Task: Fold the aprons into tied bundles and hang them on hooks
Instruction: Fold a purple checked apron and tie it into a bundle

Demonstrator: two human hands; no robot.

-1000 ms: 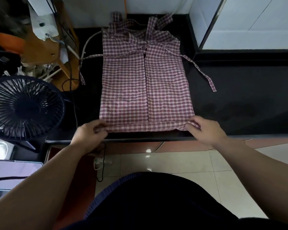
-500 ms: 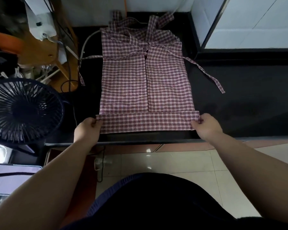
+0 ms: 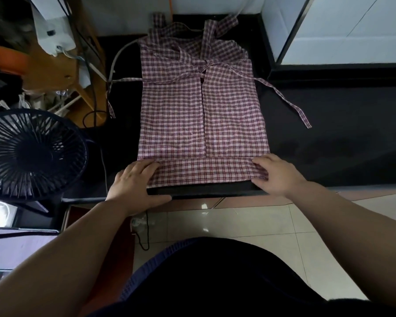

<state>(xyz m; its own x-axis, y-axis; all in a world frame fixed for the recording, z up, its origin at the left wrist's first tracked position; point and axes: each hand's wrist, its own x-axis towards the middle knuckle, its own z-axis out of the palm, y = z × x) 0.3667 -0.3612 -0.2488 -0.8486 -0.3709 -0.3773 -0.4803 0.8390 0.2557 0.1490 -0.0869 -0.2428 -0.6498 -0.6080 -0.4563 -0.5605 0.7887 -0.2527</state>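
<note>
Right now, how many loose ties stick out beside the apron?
2. Left tie trails off the apron's edge; right tie lies on the counter. More may hide underneath.

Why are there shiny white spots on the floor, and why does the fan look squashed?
Head view: the glossy floor tiles probably mirror a light overhead, which makes the small glare spots. Head view: the wide-angle lens bends things near the edges, so the fan at the left looks oval. Head view: the apron in the middle is sharp and evenly lit.
</note>
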